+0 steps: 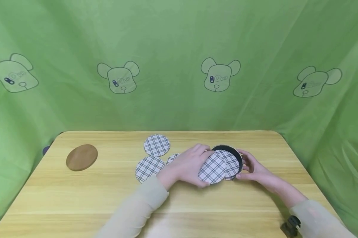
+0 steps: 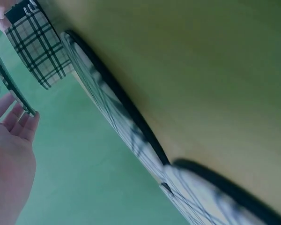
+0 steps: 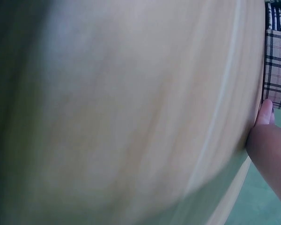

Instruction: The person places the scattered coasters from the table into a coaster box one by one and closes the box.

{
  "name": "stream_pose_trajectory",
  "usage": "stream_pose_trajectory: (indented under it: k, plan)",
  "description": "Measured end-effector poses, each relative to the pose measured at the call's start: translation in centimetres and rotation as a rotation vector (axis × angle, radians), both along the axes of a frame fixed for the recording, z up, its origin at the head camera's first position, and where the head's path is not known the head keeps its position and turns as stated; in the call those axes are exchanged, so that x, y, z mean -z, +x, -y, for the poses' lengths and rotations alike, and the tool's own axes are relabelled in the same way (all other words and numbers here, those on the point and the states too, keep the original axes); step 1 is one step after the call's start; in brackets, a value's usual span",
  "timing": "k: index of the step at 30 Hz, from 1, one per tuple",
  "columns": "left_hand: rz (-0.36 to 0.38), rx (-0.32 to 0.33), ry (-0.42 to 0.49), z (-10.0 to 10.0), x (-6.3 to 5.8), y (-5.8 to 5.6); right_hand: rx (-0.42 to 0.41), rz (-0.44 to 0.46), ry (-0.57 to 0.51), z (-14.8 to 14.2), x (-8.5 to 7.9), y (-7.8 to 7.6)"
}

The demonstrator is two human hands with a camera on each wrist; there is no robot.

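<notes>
My left hand [image 1: 189, 165] grips a round plaid coaster [image 1: 212, 168] by its edge, tilted in front of a round plaid holder. In the left wrist view this coaster [image 2: 10, 82] stands apart from the holder [image 2: 40, 47]. Dark lining shows inside the holder [image 1: 236, 155], and another plaid coaster [image 1: 230, 161] lies in its opening. At the holder's right side, my right hand [image 1: 254, 170] holds the wall between thumb and fingers. The right wrist view shows the thumb side of that hand [image 3: 274, 140] low against the plaid wall [image 3: 277, 65].
Left of the hands, two plaid coasters [image 1: 157, 145] [image 1: 149, 168] lie flat on the wooden table [image 1: 116, 205]. A third coaster [image 1: 171, 158] is partly covered by my left hand. A brown round disc [image 1: 82, 157] lies far left. Green cloth [image 1: 173, 109] hangs behind the table.
</notes>
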State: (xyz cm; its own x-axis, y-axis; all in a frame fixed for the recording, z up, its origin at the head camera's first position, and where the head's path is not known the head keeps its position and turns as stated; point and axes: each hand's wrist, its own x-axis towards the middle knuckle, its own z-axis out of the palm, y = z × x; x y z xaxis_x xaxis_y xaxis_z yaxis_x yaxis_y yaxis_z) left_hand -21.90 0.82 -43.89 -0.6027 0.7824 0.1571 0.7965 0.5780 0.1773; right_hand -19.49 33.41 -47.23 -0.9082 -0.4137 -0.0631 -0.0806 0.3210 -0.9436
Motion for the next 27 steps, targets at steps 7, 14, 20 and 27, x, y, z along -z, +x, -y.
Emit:
stream_pose_trajectory:
  k: [7, 14, 20, 27]
  plan:
    - [-0.016, -0.007, -0.004, -1.7, 0.0, -0.3, 0.008, -0.005, 0.022, -0.2, 0.0, 0.1]
    - [-0.041, -0.025, -0.009, -2.9, 0.0, -0.8, 0.007, -0.005, 0.034, 0.0, 0.0, 0.0]
    - [-0.037, -0.043, 0.002, -4.0, -0.1, -1.1, 0.002, -0.001, 0.030, 0.1, -0.1, -0.1]
    - [-0.043, -0.068, -0.019, -5.2, -0.2, -1.1, -0.003, 0.029, 0.025, 0.1, -0.2, -0.1]
